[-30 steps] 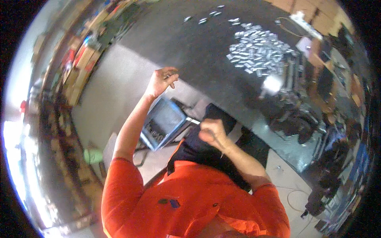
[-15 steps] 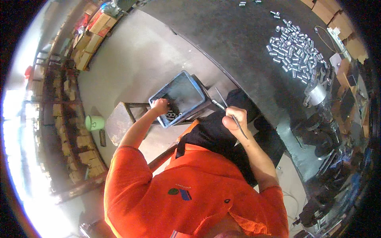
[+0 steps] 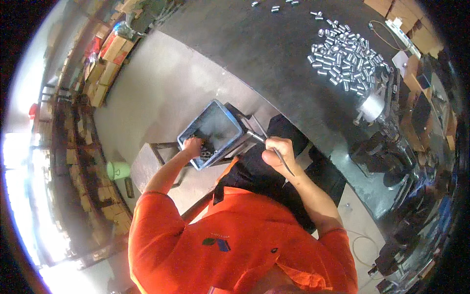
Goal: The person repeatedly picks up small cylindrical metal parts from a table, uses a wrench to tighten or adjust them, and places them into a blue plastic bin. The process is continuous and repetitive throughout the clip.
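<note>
My left hand (image 3: pixel 192 146) reaches into a blue plastic bin (image 3: pixel 197 119), over small metal parts (image 3: pixel 206 153) at its near end. Its fingertips are hidden among them, so what they hold, if anything, does not show. My right hand (image 3: pixel 279 154) is closed around a thin, dark metal rod (image 3: pixel 260 126) that sticks out past both sides of the fist. A short shiny metal cylinder (image 3: pixel 254 135) projects from the same hand, pointing toward the bin.
The dark workbench (image 3: pixel 235 44) carries a heap of shiny metal sleeves (image 3: pixel 345 56). Beside it stands a vise-like fixture with a silver cylinder (image 3: pixel 372 107). A wooden stool (image 3: pixel 147 164) and green mug (image 3: pixel 118 170) are left. Boxes fill the shelves (image 3: pixel 88 181).
The view has turned, so bench and heap sit farther left in the picture. My left hand stays in the bin; my right hand still holds the rod and cylinder.
</note>
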`<state>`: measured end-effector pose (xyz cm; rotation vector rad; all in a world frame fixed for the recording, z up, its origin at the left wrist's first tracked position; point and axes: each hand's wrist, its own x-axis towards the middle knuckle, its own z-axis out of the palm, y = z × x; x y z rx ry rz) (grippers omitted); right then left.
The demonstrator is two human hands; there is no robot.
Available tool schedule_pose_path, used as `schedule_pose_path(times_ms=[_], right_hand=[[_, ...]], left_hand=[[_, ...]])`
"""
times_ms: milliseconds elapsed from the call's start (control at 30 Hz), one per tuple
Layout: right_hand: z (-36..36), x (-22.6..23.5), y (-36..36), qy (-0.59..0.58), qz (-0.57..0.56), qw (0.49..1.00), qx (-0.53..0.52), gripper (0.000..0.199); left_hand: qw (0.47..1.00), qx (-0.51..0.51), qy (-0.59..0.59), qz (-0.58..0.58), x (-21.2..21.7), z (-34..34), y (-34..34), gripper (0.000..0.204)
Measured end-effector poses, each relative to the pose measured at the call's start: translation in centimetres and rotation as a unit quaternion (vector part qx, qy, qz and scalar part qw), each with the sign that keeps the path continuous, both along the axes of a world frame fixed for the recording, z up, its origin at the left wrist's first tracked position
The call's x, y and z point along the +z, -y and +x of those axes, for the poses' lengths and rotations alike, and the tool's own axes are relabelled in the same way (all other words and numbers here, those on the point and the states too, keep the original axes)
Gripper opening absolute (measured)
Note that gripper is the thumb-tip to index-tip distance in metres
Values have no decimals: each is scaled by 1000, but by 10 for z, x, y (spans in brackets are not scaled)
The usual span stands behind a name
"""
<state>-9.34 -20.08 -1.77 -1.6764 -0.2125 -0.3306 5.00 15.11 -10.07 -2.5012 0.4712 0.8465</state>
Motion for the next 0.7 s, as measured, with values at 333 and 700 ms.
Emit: schedule_pose_path(times_ms=[333,700], right_hand=[[-4,4,1,-9,-4,1000,5,22],[-4,-4,-1,-17,-27,998,46,27]], left_hand=[[735,404,-134,-528,69,-3,48,25],[423,426,-402,-691,112,-42,136,24]])
